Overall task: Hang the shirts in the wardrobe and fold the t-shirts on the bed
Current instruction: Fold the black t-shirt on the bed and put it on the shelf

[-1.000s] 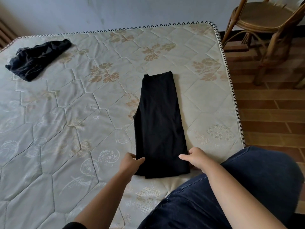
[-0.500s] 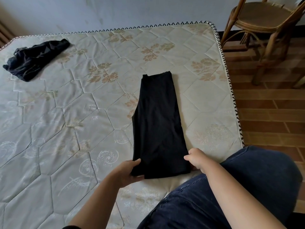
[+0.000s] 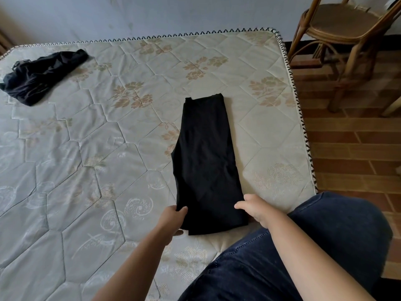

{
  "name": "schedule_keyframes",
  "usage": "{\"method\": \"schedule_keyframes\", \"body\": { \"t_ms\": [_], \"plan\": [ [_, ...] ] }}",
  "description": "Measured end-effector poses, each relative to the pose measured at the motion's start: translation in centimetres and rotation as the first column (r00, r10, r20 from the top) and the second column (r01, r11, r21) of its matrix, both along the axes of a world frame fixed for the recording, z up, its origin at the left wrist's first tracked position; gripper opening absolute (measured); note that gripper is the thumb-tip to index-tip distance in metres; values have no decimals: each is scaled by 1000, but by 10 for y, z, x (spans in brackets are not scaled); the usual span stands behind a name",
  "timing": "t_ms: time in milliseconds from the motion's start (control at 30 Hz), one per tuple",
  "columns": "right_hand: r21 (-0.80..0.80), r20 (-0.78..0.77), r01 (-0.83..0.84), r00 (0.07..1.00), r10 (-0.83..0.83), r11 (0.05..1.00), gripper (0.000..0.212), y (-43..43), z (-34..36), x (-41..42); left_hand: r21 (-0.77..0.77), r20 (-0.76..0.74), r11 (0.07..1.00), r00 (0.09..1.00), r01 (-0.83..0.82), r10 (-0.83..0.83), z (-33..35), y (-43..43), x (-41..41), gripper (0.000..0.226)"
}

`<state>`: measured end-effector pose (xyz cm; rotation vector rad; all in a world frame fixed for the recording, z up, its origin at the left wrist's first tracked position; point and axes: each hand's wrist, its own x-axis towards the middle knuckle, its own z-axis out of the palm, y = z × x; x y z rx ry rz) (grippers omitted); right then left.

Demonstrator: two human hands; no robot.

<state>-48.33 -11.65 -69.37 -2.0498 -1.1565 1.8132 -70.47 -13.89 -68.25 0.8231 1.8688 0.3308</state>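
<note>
Quilted mattress of a bed (image 3: 104, 174), pale with tan floral motifs and zigzag piping along its rim, fills most of the frame below a plain blue-grey wall (image 3: 173, 14). A black t-shirt (image 3: 206, 157), folded into a long narrow strip, lies flat on the mattress right of centre. Its length runs from mid-frame down toward the lower edge, near the bed's right-hand rim.

The left hand (image 3: 172, 219) pinches the strip's lower-left corner, with the thumb on top of the cloth and the remaining digits tucked beneath. The right hand (image 3: 253, 208) grips the lower-right corner. Its thumb is laid across the upper face of the cloth, and its fingers (image 3: 257, 217) are curled at the edge; how far they reach under the fabric cannot be told. Both forearms enter from the bottom of the frame. The gripped end of the strip sits close to the mattress.

A knee in dark jeans (image 3: 325, 246) occupies the lower right and rests on the near corner of the bed, just beside the right hand.

A second dark garment (image 3: 41, 74) lies crumpled in the upper left of the frame, well apart from the folded strip.

At upper right, a rattan chair (image 3: 342, 25) stands on a floor (image 3: 351, 140) of reddish-brown tiles beside the bed.
</note>
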Motion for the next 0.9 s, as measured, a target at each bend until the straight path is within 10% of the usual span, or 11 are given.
{"method": "schedule_keyframes", "body": {
  "t_ms": [200, 333, 700, 900],
  "plan": [
    [0, -142, 186, 972, -185, 982, 50, 3, 8, -3, -46, 43, 984, 984, -172, 174, -7, 3, -4, 23],
    [-74, -240, 265, 931, -275, 961, 9, 3, 13, -6, -21, 98, 981, 976, -194, 195, -6, 1, -2, 18],
    [-227, -424, 375, 793, -438, 899, 9, 4, 23, -4, -232, 447, 930, 818, -285, 362, 12, 7, 5, 24],
    [-52, -360, 420, 838, -410, 906, 20, 5, 18, -4, 2, 420, 959, 871, -284, 257, 12, 8, -2, 38]
  ]
}}
